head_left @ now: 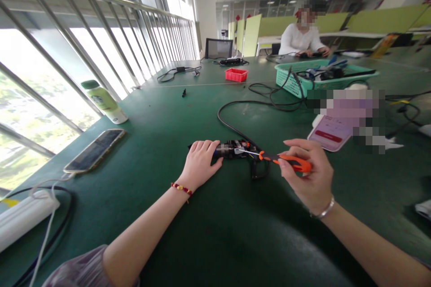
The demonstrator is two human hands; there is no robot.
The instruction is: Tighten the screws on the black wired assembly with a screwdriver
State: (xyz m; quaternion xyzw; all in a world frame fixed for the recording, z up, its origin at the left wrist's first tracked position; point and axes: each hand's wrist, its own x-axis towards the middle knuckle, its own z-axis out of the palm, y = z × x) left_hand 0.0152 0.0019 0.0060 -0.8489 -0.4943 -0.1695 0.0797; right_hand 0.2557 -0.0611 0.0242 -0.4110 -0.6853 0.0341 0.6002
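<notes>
1. Black device [232, 149] lies on the green counter [168, 210], centre, directly ahead of the person; loop-shaped handle toward the near side.
2. Left hand [201, 159]: clasped over the device's left end, fingers on top, thumb on near side. Looks like steadying.
3. Right hand [311, 174]: fingers and thumb closed around an orange-black screwdriver [300, 164], shaft pointing left into the device's exposed insides.
4. Done, judging by looks: casing open at the right part, inner parts and wires uncovered.
5. Left: insides not covered, so work seems midway. Tip contact, or which screw, too small to tell.
6. Black cable [232, 127] runs to the device's right end; exact joint unclear.
7. Beyond: red tray [235, 76], green basket [289, 83] holding mixed items, small black piece [183, 93] lying loose.
</notes>
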